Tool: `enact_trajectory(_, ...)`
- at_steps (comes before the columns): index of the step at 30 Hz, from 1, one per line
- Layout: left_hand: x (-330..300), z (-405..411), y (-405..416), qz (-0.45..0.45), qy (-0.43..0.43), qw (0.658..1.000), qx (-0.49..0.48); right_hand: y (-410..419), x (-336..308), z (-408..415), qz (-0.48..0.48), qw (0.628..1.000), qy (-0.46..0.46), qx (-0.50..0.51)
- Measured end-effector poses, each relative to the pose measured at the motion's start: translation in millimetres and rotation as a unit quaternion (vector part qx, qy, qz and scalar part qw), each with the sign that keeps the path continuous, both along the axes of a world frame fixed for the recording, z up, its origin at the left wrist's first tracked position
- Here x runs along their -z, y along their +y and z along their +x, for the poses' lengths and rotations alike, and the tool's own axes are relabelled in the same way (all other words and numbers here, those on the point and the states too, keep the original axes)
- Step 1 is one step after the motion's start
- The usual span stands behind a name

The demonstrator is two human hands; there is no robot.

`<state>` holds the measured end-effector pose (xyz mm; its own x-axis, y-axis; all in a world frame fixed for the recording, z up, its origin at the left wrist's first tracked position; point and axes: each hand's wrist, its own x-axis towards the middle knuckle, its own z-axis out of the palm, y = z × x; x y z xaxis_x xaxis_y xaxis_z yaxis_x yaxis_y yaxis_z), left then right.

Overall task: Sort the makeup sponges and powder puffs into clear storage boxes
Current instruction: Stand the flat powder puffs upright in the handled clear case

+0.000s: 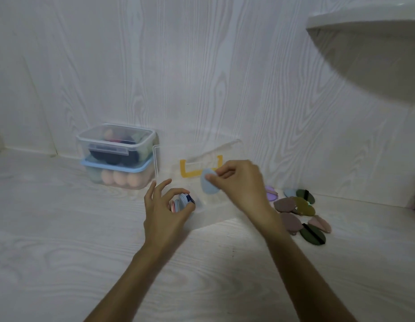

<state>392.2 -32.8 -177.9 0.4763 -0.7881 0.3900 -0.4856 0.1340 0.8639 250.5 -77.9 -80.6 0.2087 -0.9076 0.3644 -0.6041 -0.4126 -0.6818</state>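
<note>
Head-camera view: a person's right hand (239, 182) pinches a pale blue powder puff (207, 185) between thumb and fingertips, raised above a clear storage box (209, 201) on the white surface. Their left hand (163, 205) curls thumb and forefinger round a row of puffs (181, 202) standing on edge. Loose puffs (299, 212) lie right of the raised hand; two lidded boxes (118, 156) stand stacked at the wall.

white basin (369, 54), wood-grain wall (178, 66)
</note>
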Motion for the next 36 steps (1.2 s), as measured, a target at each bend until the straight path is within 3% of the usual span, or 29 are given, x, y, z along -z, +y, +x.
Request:
enact_trajectory(7, 3, 0, -2, 0.002, -0.015, 1.0, -0.026, 5, 32, 30, -0.061, 0.994, 0.082, 0.027)
enact_trajectory(12, 2, -1, -3, -0.008, -0.015, 0.999, -0.034, 3, 26, 27, -0.101, 0.991, 0.077, 0.042)
enact_trajectory(22, 2, -1, -3, -0.009, -0.027, 0.999, -0.036, 2, 36, 35, -0.006, 0.993, 0.115, -0.008)
enact_trajectory(36, 1, 0, -5, 0.002, -0.024, 1.0, -0.017, -5, 31, 21, 0.048, 0.949, 0.289, -0.12)
